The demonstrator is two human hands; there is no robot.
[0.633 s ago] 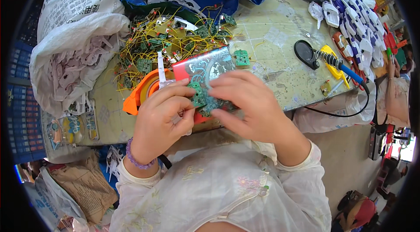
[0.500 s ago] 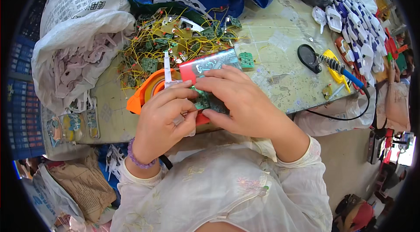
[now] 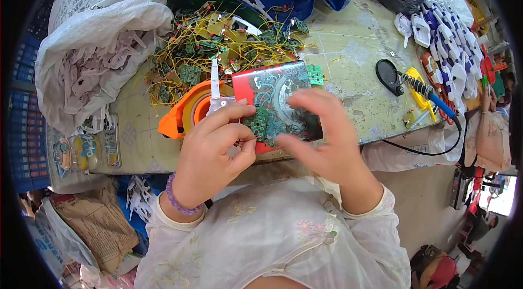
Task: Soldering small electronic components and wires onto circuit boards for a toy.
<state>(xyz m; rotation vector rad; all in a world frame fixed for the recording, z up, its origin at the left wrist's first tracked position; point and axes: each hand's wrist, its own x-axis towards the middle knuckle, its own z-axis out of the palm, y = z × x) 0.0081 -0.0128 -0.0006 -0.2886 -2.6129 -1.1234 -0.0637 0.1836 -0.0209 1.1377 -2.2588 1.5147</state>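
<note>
While your left hand [image 3: 215, 144] pinches a small green board [image 3: 255, 124] between thumb and forefinger, your right hand [image 3: 321, 142] hangs just beside it with fingers spread wide and nothing in them that you can see. The board sits right at the left fingertips, over the lower left corner of the red tin [image 3: 278, 101], so it lies to the left of your right hand and a touch above its thumb. Your left hand is clearly the nearer one; it has the board already. The board looks roughly square and faces up toward you, so no strong long axis shows; its right edge points at your right fingers. Just behind your left knuckles stands the orange tape holder [image 3: 182, 112] with a white strip [image 3: 215, 79] poking up, touching or nearly touching your forefinger. Farther back on the desk [image 3: 354, 54] lies the heap of boards and yellow wires [image 3: 218, 43], well apart from both hands. Off to the right, the soldering iron [image 3: 430, 95] rests near the desk edge.
</note>
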